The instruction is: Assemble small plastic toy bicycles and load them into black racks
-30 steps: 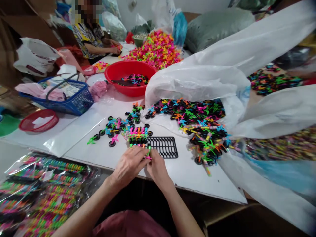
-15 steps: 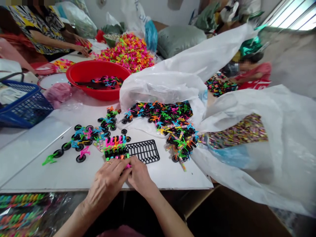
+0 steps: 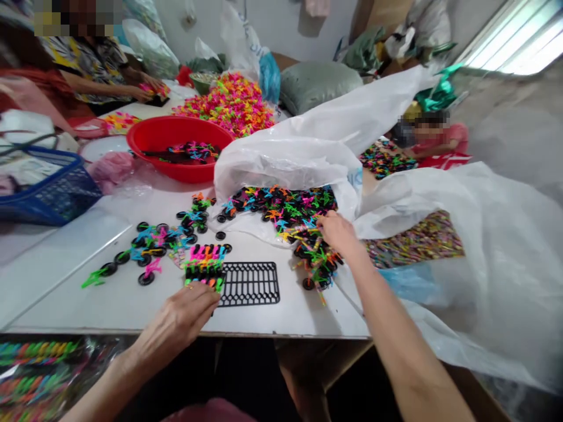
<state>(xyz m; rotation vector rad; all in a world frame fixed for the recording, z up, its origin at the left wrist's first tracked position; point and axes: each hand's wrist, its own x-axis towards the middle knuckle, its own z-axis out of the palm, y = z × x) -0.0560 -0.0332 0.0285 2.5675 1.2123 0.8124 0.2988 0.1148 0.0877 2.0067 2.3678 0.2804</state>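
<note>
1. The black tray [image 3: 249,283] lies near the table's front edge; only its left end holds toy bikes [image 3: 204,268], so most slots look unfilled.
2. The left hand [image 3: 187,313] rests flat, fingers open, touching that filled end.
3. The right hand [image 3: 338,232] reaches into the pile of bikes [image 3: 285,206] spilling from the white bag [image 3: 290,158]; whether it grips anything cannot be told.

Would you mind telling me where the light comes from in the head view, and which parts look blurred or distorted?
Head view: daylight glares through the window at upper right, blown out white; the white plastic bag at right smears softly; the table edge bows from the wide lens; the right hand on the toy bicycles and the left hand by the black rack stay fairly sharp.
</note>
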